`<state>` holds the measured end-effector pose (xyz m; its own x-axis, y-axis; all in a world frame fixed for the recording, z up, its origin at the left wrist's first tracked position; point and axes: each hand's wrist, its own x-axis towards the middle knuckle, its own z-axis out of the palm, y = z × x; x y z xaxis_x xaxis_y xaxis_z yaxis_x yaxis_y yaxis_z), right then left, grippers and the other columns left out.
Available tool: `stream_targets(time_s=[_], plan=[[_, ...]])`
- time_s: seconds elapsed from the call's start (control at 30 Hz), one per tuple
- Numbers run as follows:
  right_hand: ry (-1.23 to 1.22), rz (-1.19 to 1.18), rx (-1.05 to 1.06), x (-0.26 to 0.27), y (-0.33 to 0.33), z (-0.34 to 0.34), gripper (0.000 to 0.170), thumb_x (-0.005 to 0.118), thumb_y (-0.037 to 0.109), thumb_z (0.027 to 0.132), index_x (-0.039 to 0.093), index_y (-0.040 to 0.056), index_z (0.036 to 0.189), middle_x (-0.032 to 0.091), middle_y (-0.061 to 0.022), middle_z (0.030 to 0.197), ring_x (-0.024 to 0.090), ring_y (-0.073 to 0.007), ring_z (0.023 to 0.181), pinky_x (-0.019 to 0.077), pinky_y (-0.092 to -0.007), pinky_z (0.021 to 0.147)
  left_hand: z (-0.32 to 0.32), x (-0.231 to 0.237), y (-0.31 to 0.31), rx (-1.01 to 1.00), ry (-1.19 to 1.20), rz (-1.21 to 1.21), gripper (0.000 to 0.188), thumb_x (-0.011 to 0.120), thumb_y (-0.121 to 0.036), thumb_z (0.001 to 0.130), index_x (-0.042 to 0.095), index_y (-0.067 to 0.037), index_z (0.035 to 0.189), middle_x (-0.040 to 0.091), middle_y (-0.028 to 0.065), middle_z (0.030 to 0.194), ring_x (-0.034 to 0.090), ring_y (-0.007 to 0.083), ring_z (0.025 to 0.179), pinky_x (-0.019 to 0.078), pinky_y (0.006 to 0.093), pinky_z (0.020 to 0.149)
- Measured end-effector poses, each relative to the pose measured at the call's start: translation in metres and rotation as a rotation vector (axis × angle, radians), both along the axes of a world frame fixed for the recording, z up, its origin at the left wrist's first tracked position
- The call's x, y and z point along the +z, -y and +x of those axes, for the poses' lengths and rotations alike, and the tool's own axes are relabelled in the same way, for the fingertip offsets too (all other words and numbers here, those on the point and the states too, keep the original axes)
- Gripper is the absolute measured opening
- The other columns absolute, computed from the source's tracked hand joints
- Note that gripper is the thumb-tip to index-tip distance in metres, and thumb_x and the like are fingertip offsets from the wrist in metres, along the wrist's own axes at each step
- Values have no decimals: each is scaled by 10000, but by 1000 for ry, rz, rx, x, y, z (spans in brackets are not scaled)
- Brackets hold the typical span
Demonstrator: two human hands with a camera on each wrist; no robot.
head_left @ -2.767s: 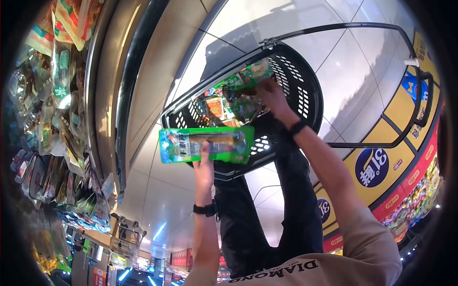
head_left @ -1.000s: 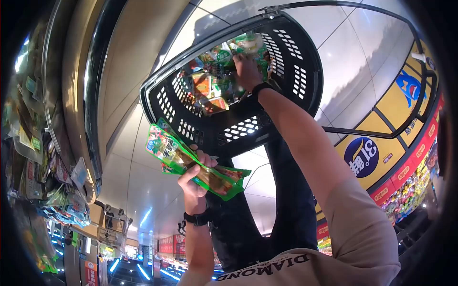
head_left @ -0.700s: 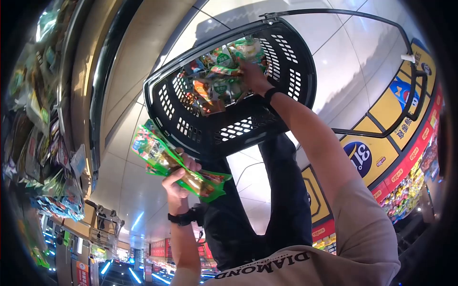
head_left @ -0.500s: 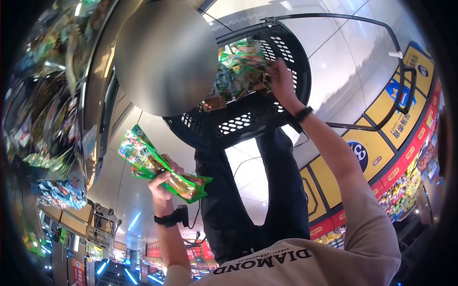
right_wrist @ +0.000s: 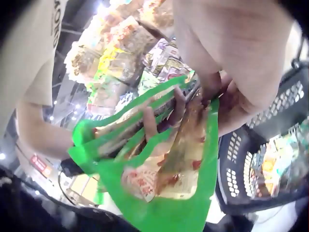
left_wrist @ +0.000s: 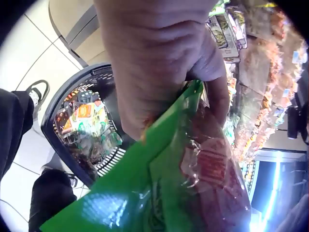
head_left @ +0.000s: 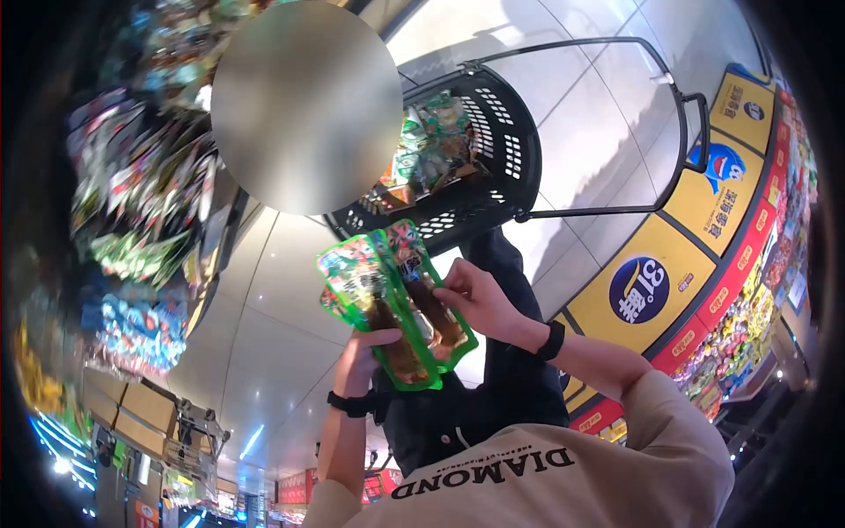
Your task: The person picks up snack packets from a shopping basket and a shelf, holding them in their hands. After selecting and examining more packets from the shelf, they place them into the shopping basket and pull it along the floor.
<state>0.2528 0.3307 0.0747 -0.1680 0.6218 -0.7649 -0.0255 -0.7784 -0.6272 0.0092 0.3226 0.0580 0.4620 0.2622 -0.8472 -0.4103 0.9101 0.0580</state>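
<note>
A blurred disc (head_left: 306, 107) hides part of the basket (head_left: 514, 145) from us. From above, the left packet (head_left: 378, 304) masks most fingers of the left hand (head_left: 358, 359), which grips it; the right hand (head_left: 482, 304) pinches the right packet (head_left: 429, 299). On the basket's near side, we see both slanting far-left to near-right, green-edged, glossy, brown inside.

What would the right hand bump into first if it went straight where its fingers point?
Beyond the green packet the right hand pinches, probably the neighbouring packet in the left hand; depth is hard to judge.
</note>
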Motion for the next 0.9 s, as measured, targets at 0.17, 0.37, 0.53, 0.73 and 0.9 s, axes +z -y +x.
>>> stream_targets(time_s=[0.17,0.37,0.53,0.73,0.9], plan=[[56,196,183,68,-22,-19,252,665,218,949,605,3,1067,658,-92,911,654,-126,819,522,-288,683,-33,58,-6,-35,-16,63,562,625,4,761,547,15,1317,648,135,1198,621,265,1127,513,402,983],[582,413,196,118,53,63,187,609,87,898,562,-7,1053,636,-211,950,638,-350,880,498,-398,729,-100,136,-14,231,-76,170,616,624,-50,752,518,-2,1357,630,134,1217,609,301,1101,514,456,961],[1076,232,485,107,303,188,227,478,15,866,550,-5,1081,617,-256,986,568,-469,969,462,-529,819,-177,179,28,469,-144,329,523,644,-60,771,564,-3,1285,640,122,1130,614,277,1046,506,411,948],[1205,170,339,139,340,345,311,444,46,916,574,-6,1194,624,-238,1069,586,-417,1047,469,-485,886,-209,245,97,733,-212,526,538,637,-56,752,560,-10,1283,623,117,1151,587,284,1087,476,426,997],[1290,236,-15,133,353,412,359,440,50,929,557,-5,1265,625,-236,1073,590,-399,1060,470,-477,898,-176,283,155,971,-220,678,588,622,-76,752,529,-14,1328,601,114,1201,581,275,1104,521,425,943]])
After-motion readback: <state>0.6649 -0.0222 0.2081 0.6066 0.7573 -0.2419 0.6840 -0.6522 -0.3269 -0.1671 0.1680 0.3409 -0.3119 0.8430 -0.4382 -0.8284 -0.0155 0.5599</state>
